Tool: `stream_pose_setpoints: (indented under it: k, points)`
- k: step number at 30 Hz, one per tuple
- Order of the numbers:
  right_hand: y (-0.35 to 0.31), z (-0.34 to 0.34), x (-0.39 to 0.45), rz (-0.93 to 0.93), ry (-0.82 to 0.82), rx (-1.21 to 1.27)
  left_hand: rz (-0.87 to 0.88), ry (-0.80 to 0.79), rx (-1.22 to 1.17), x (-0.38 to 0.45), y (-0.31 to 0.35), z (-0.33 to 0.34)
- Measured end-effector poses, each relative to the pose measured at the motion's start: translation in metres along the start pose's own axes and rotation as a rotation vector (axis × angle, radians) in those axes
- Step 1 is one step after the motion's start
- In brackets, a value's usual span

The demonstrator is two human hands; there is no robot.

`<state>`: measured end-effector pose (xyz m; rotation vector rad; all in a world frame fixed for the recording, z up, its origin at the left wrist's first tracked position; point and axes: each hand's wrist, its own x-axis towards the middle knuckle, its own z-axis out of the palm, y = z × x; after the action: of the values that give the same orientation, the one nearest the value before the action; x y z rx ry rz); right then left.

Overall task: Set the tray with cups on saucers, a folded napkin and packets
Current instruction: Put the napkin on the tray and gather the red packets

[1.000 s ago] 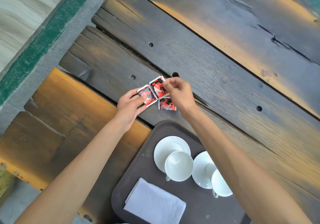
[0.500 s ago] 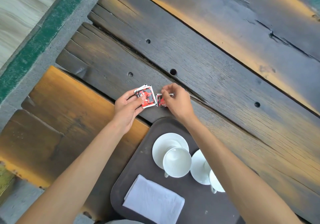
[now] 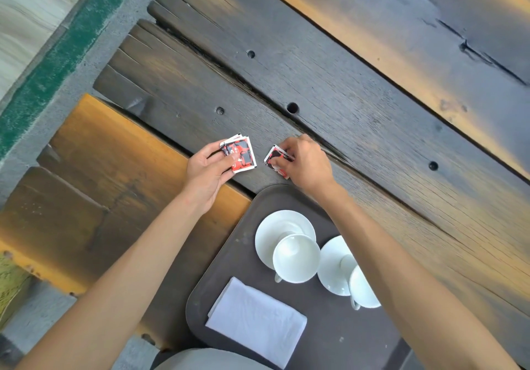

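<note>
The left hand [image 3: 207, 172] pinches a small stack of red, black and white paper packets [image 3: 240, 154] above the weathered wooden table [image 3: 358, 88]; their exact count is unclear. The right hand [image 3: 305, 161] grips one more packet [image 3: 274, 158], partly hidden by its fingers. The right forearm covers part of the dark brown tray [image 3: 229, 272] and one white cup [image 3: 362, 289].

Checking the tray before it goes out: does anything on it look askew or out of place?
Both cups sit off-centre, hanging over their saucers' near edges. The napkin lies flat. The packets are in the hands, off the tray.
</note>
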<state>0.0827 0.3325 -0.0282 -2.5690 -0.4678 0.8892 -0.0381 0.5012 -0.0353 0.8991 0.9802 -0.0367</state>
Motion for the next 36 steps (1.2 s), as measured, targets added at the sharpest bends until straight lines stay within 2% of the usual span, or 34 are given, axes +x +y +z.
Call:
stream_pose_setpoints:
  k: [6,10,17,22,25,31,36]
  points:
    - [-0.010,-0.011,-0.021,0.009,0.006,0.651,0.029,-0.051,0.035,-0.021,0.005,0.009]
    - [-0.023,-0.020,-0.051,-0.002,0.045,0.906,0.084,-0.126,0.070,-0.043,0.013,0.012]
    - [-0.031,-0.032,-0.117,-0.007,0.124,1.053,0.164,-0.174,0.109,-0.089,0.013,0.010]
    - [-0.030,-0.029,-0.168,0.071,0.156,1.123,0.180,-0.195,0.119,-0.125,0.000,0.003]
    - [-0.024,-0.020,-0.198,0.127,0.163,1.089,0.191,-0.263,0.095,-0.150,-0.011,0.001]
    - [-0.009,0.008,-0.256,0.149,0.161,1.208,0.159,-0.395,0.151,-0.200,-0.038,0.006]
    - [0.013,0.032,-0.303,0.246,0.272,1.221,0.106,-0.426,0.265,-0.231,-0.070,0.009]
